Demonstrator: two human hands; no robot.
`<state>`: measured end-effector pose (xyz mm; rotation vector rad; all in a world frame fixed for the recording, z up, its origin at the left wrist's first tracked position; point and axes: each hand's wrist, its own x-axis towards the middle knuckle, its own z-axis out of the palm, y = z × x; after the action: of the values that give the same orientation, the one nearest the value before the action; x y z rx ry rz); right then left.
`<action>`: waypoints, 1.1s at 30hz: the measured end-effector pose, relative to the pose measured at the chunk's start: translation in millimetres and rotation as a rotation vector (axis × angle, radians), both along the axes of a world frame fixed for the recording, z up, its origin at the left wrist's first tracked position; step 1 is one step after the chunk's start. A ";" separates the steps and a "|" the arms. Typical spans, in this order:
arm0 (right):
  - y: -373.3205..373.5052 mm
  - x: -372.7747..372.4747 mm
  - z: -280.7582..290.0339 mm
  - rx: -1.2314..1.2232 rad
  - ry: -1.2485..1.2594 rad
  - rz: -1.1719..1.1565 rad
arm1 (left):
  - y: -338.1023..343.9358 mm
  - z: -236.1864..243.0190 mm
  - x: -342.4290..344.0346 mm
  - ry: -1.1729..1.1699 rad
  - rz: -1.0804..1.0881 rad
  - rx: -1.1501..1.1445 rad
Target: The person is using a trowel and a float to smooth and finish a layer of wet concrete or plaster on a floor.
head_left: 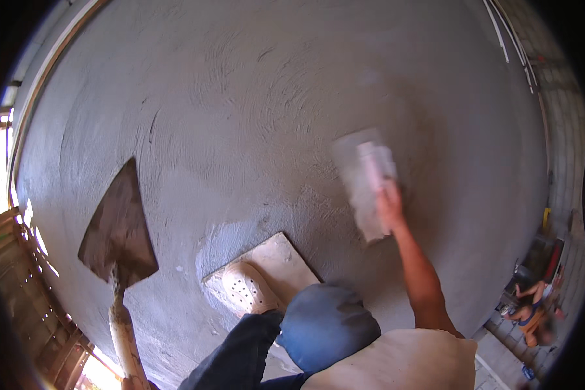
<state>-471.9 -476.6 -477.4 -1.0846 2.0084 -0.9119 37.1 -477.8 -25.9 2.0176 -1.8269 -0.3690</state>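
My right hand [389,207] is closed around the pale handle of a rectangular plastering float [364,218], blurred by motion. The float lies against wet grey cement [240,149], which is smooth in places and ridged with curved marks in others. On the left, a pointed trowel [120,227] with a cement-smeared blade is held up close to the camera. Only a sliver of my left hand [135,384] shows at the lower edge, at the end of the trowel's handle; most of its fingers are hidden.
A pale perforated clog [246,288] on my foot rests on a flat board [289,260] over the cement. My dark trouser leg and a rounded blue shape [331,325] fill the lower middle. At the far right, another person [533,318] is beside scattered items. Wooden boards [19,279] border the left.
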 end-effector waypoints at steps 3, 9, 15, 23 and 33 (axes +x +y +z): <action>-54.9 -76.7 -7.3 0.038 -0.364 -0.744 | 5.9 4.3 -0.9 -0.389 -0.064 0.011; -219.7 -128.9 1.7 -0.134 -0.618 -0.502 | -1.7 7.3 -17.7 -0.263 0.075 0.165; -79.7 -66.5 -5.2 0.193 0.004 0.055 | 6.9 -5.2 15.4 0.099 -0.133 -0.065; -167.3 -167.5 13.3 -0.226 -0.546 -0.599 | 4.6 3.0 7.4 -0.282 -0.184 -0.003; -82.7 -54.8 30.4 0.059 0.048 -0.025 | 5.3 -4.9 2.6 0.154 -0.094 -0.024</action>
<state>-526.6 -559.3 -447.0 -1.0601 2.0793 -0.8411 39.6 -472.5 -30.7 1.8371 -1.8256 -0.5125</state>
